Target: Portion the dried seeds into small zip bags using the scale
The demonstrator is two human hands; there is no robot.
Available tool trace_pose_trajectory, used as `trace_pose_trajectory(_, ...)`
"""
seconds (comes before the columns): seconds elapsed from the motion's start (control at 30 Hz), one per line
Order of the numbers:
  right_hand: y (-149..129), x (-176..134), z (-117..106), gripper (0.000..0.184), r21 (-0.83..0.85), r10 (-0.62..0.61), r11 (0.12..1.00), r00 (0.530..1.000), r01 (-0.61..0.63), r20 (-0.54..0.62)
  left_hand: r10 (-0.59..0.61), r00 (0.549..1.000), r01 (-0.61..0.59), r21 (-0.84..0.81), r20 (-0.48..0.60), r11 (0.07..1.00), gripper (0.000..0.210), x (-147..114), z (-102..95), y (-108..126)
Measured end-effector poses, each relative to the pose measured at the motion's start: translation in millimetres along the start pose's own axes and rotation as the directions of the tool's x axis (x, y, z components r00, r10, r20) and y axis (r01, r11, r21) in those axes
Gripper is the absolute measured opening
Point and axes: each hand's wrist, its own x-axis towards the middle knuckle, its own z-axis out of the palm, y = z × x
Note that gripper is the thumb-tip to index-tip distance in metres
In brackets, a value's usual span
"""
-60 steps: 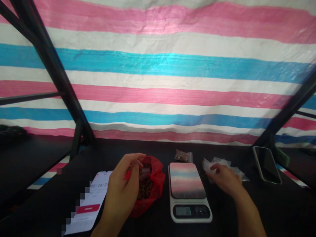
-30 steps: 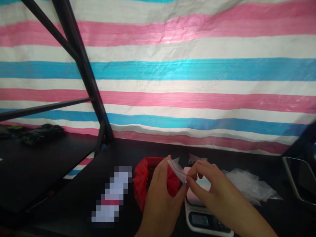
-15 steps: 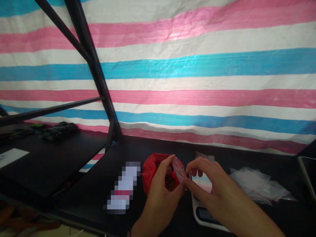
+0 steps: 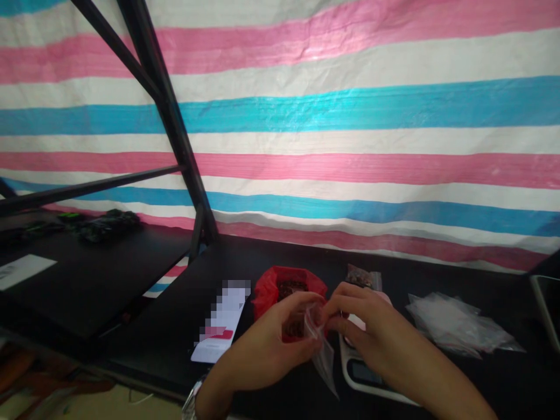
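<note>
A small clear zip bag (image 4: 324, 363) hangs between my two hands, its top edge pinched. My left hand (image 4: 275, 341), with a watch at the wrist, grips the bag's left side between thumb and fingers. From the right, my right hand (image 4: 363, 318) holds the opposite side of the bag's mouth with its fingertips. Just beyond my hands stands an open red plastic bag (image 4: 266, 291) with small brown pieces (image 4: 292, 287) in it. A white digital scale (image 4: 350, 379) lies partly hidden under my right hand and forearm.
A filled clear bag (image 4: 364, 276) lies behind the scale. A pile of clear plastic bags (image 4: 459, 324) is at the right, near a dark-screened device (image 4: 546, 309). A pixelated white sheet or phone (image 4: 223, 326) lies left. A black metal frame (image 4: 175, 134) rises before a striped tarp (image 4: 350, 169).
The zip bag has come down and toward me, and now hangs below my fingers. My left hand has turned more sideways, uncovering more of the red bag and the watch.
</note>
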Motion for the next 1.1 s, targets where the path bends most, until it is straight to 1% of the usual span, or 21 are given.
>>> trace_pose_trajectory(0.1,-9.9,3.3,1.8,0.032,-0.005,-0.006,1.000,1.000,0.006,-0.004,-0.038,0.999,0.037,0.026,0.035,0.999,0.046,-4.1,-7.7,6.2)
trace_pose_trajectory(0.2,-17.8,6.8,6.9,0.029,0.014,-0.018,1.000,1.000,0.018,-0.013,-0.027,1.000,0.027,0.000,-0.004,1.000,0.036,-4.8,-18.5,11.7)
trace_pose_trajectory(0.23,-18.1,9.4,9.7,0.026,0.035,-0.025,0.999,0.999,0.026,-0.045,-0.013,0.999,0.012,-0.021,-0.029,1.000,0.034,-4.6,-23.5,13.6)
trace_pose_trajectory(0.27,-16.9,13.2,13.4,0.023,0.058,-0.027,0.998,0.994,0.033,-0.103,0.004,0.998,-0.006,-0.037,-0.067,0.999,0.033,-4.4,-29.0,15.6)
trace_pose_trajectory(0.33,-9.9,23.9,23.0,0.020,0.092,0.000,0.996,0.968,0.024,-0.253,0.042,0.984,-0.049,-0.037,-0.175,0.998,0.031,-4.8,-40.6,19.2)
trace_pose_trajectory(0.37,-4.7,30.3,29.1,0.019,0.082,0.028,0.997,0.949,-0.002,-0.313,0.053,0.971,-0.060,-0.020,-0.232,0.998,0.030,-5.8,-45.7,20.7)
trace_pose_trajectory(0.4,1.0,36.9,35.8,0.019,0.046,0.060,0.998,0.940,-0.048,-0.335,0.056,0.958,-0.056,0.008,-0.280,0.998,0.028,-7.6,-49.6,21.7)
trace_pose_trajectory(0.43,6.8,43.2,43.1,0.018,-0.019,0.095,0.994,0.941,-0.107,-0.324,0.054,0.950,-0.040,0.050,-0.309,0.998,0.025,-10.1,-52.2,22.4)
trace_pose_trajectory(0.47,12.2,48.9,50.6,0.016,-0.103,0.127,0.981,0.948,-0.164,-0.292,0.047,0.949,-0.014,0.109,-0.310,0.994,0.022,-13.3,-53.2,22.6)
trace_pose_trajectory(0.5,16.9,53.8,58.2,0.015,-0.194,0.161,0.957,0.953,-0.214,-0.257,0.030,0.959,0.025,0.187,-0.283,0.982,0.019,-17.1,-52.7,22.3)
trace_pose_trajectory(0.53,20.9,57.6,65.5,0.013,-0.280,0.192,0.926,0.955,-0.252,-0.225,-0.005,0.973,0.072,0.281,-0.232,0.957,0.017,-20.9,-51.1,21.7)
trace_pose_trajectory(0.6,26.8,62.5,77.8,0.013,-0.393,0.251,0.868,0.950,-0.305,-0.184,-0.124,0.986,0.162,0.494,-0.110,0.854,0.016,-27.2,-45.9,19.9)
trace_pose_trajectory(0.67,30.6,64.3,85.1,0.013,-0.412,0.302,0.846,0.942,-0.337,-0.149,-0.267,0.964,0.212,0.651,-0.016,0.728,0.017,-29.2,-40.5,17.8)
trace_pose_trajectory(0.7,32.1,64.6,86.7,0.015,-0.398,0.317,0.851,0.939,-0.343,-0.131,-0.323,0.946,0.225,0.696,0.011,0.682,0.018,-28.4,-38.3,16.8)
trace_pose_trajectory(0.77,34.3,64.3,86.0,0.021,-0.368,0.318,0.867,0.942,-0.335,-0.108,-0.396,0.917,0.242,0.735,0.040,0.634,0.019,-24.3,-34.9,14.8)
trace_pose_trajectory(0.83,35.3,63.5,82.4,0.026,-0.383,0.299,0.869,0.949,-0.313,-0.098,-0.426,0.903,0.249,0.744,0.052,0.620,0.020,-19.6,-32.8,12.9)
trace_pose_trajectory(0.93,35.0,61.1,77.2,0.030,-0.386,0.273,0.881,0.960,-0.275,-0.060,-0.421,0.904,0.240,0.729,0.073,0.641,0.023,-16.2,-32.1,11.0)
trace_pose_trajectory(1.0,34.2,58.8,75.3,0.030,-0.329,0.261,0.910,0.965,-0.253,-0.020,-0.408,0.909,0.235,0.708,0.082,0.666,0.022,-17.1,-33.5,11.1)
trace_pose_trajectory(1.1,33.3,55.1,73.8,0.028,-0.201,0.260,0.947,0.965,-0.249,0.028,-0.412,0.906,0.237,0.687,0.100,0.687,0.023,-21.1,-37.0,13.3)
